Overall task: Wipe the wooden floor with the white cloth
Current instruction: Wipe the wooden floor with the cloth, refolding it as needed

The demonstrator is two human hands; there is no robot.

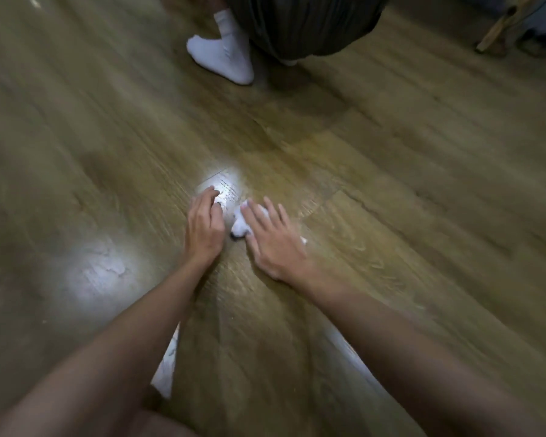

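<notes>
My right hand (273,236) presses flat on the cloth (241,223); left hand (204,227) rests loosely curled on the floor (423,184), holding nothing. Cloth: soft, light, bunches easily; press its centre.

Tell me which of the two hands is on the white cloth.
The right hand: its straight fingers press flat on the white cloth. The left hand rests beside it on bare wooden floor, touching no cloth.
</notes>
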